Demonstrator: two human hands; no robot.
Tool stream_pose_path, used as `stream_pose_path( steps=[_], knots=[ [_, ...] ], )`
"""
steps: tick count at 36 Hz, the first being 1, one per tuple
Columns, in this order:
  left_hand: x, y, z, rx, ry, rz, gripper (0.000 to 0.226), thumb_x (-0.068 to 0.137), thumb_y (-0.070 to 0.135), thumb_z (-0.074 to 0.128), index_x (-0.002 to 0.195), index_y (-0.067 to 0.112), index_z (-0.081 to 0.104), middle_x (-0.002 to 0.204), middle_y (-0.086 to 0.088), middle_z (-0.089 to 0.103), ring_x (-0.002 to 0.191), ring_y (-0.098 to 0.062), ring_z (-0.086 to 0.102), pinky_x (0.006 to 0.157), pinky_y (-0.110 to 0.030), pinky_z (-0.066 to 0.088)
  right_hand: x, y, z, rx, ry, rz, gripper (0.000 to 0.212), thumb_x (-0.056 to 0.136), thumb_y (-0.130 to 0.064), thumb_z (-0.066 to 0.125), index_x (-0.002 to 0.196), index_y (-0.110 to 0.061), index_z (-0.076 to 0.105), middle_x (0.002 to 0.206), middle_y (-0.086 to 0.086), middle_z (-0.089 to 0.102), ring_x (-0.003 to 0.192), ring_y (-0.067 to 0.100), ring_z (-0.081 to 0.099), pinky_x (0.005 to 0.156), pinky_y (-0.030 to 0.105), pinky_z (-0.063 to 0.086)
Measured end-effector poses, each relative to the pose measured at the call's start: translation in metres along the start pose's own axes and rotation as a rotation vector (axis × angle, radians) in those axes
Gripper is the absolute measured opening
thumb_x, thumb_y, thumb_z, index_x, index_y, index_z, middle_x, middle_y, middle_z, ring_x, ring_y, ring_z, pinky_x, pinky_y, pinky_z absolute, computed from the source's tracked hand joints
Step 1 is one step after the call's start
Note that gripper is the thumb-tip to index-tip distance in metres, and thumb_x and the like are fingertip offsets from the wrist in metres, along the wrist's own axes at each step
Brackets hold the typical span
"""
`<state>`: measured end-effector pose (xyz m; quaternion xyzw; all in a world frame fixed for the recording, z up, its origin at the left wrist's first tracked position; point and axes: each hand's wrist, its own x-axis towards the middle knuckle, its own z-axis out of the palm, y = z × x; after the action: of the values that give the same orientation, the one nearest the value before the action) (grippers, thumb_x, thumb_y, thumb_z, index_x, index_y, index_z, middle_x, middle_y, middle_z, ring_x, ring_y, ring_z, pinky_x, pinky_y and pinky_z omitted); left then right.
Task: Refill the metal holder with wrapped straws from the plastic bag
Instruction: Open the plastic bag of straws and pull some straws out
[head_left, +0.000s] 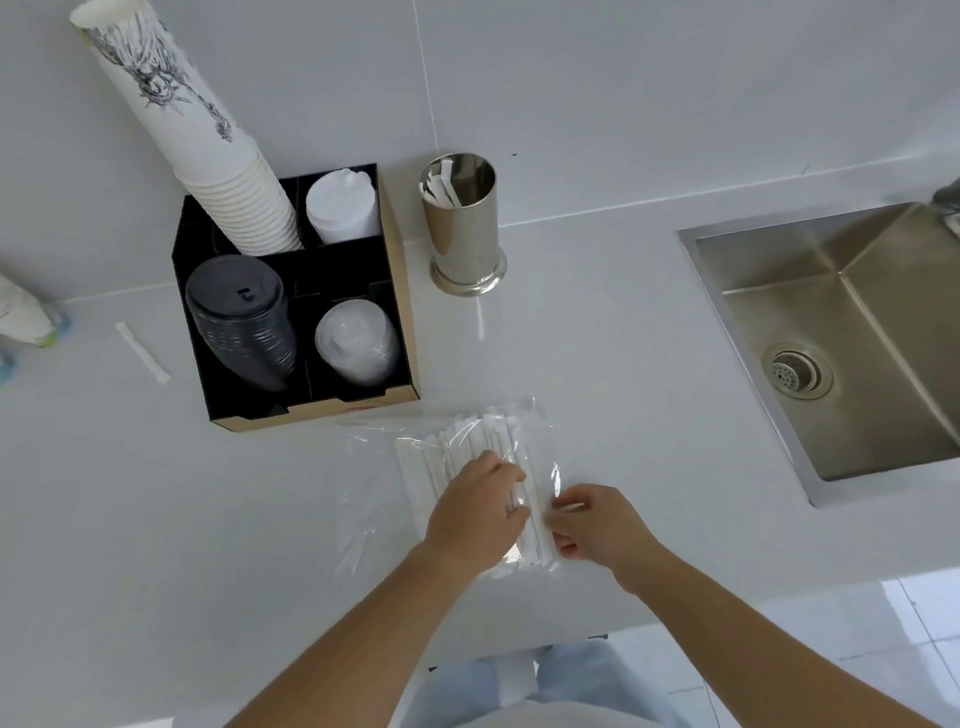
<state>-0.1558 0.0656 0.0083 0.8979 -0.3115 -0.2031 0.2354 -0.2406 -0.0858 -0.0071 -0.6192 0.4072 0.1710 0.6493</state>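
Both hands (475, 512) (597, 525) low, fingers (511, 475) curled (knuckles up), forearms converging.

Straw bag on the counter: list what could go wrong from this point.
1. Both the left hand and right hand are on the loose plastic bag near the counter's front edge; wrapped straws could spill to the floor.
2. The metal holder is narrow and tall; a large bundle might miss or tip it.
3. The sink lies close on the right, so stray straws might roll in.
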Motion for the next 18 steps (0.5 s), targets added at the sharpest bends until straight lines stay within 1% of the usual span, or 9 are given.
stream_pose_path(
  steps=[1,3,5,6,8,11,15,18],
  knots=[
    [0.001,0.0,0.001,-0.003,0.009,-0.003,0.033,0.087,0.027,0.064,0.118,0.017,0.062,0.114,0.002,0.054,0.111,-0.017,0.052,0.087,-0.017,0.035,-0.002,0.0,0.002,0.042,-0.028,0.017,0.011,0.078,-0.002,0.07,0.089,-0.002,0.069,0.067,0.01,0.066,0.056,0.02,0.062,0.067,0.037,0.061],
    [0.0,-0.003,0.002,-0.011,0.025,-0.011,0.03,0.085,0.028,0.067,0.113,0.018,0.063,0.111,0.003,0.054,0.107,-0.015,0.052,0.083,-0.014,0.032,-0.004,-0.003,0.007,0.072,-0.078,0.025,0.006,0.078,0.001,0.069,0.079,-0.005,0.071,0.065,0.007,0.067,0.055,0.019,0.065,0.063,0.034,0.06],
    [0.0,-0.005,0.003,-0.021,0.032,-0.011,0.027,0.084,0.028,0.069,0.109,0.018,0.064,0.107,0.004,0.054,0.103,-0.014,0.054,0.082,-0.014,0.034,-0.002,-0.003,0.011,0.059,-0.087,0.011,0.02,0.078,0.001,0.069,0.063,-0.011,0.067,0.059,0.003,0.065,0.054,0.017,0.065,0.062,0.032,0.058],
    [-0.001,-0.006,0.003,-0.025,0.034,-0.01,0.027,0.084,0.029,0.069,0.108,0.018,0.064,0.105,0.005,0.054,0.101,-0.013,0.055,0.082,-0.015,0.035,-0.001,-0.003,0.014,0.037,-0.069,0.0,0.025,0.078,0.001,0.07,0.058,-0.013,0.064,0.057,0.002,0.063,0.053,0.016,0.064,0.062,0.032,0.057],
    [-0.001,-0.007,0.001,-0.026,0.034,-0.008,0.025,0.084,0.03,0.069,0.107,0.019,0.064,0.103,0.008,0.052,0.098,-0.011,0.055,0.08,-0.016,0.036,0.001,-0.001,0.017,-0.022,-0.012,-0.03,0.024,0.078,-0.003,0.072,0.059,-0.013,0.061,0.057,0.002,0.058,0.055,0.018,0.059,0.062,0.033,0.054],
    [0.0,-0.008,-0.001,-0.02,0.037,0.009,0.023,0.086,0.031,0.067,0.106,0.02,0.065,0.102,0.008,0.053,0.094,-0.009,0.054,0.078,-0.016,0.037,0.001,0.002,0.02,-0.069,0.041,-0.075,0.019,0.079,-0.01,0.073,0.064,-0.015,0.062,0.06,-0.001,0.058,0.059,0.018,0.055,0.059,0.032,0.05],
    [0.001,-0.006,-0.003,0.01,0.033,0.05,0.019,0.091,0.031,0.062,0.103,0.017,0.065,0.102,0.006,0.057,0.091,-0.011,0.055,0.076,-0.016,0.038,0.001,0.004,0.021,-0.084,0.067,-0.105,0.011,0.082,-0.009,0.068,0.074,-0.013,0.062,0.068,0.003,0.058,0.062,0.018,0.053,0.058,0.031,0.049],
    [0.003,0.0,-0.005,0.02,0.055,0.07,0.015,0.095,0.027,0.056,0.096,0.014,0.065,0.096,0.004,0.058,0.085,-0.011,0.054,0.073,-0.016,0.037,0.001,0.004,0.022,-0.144,0.101,-0.134,0.012,0.082,-0.008,0.065,0.073,-0.015,0.06,0.067,0.0,0.058,0.059,0.015,0.052,0.054,0.026,0.047]
  ],
)
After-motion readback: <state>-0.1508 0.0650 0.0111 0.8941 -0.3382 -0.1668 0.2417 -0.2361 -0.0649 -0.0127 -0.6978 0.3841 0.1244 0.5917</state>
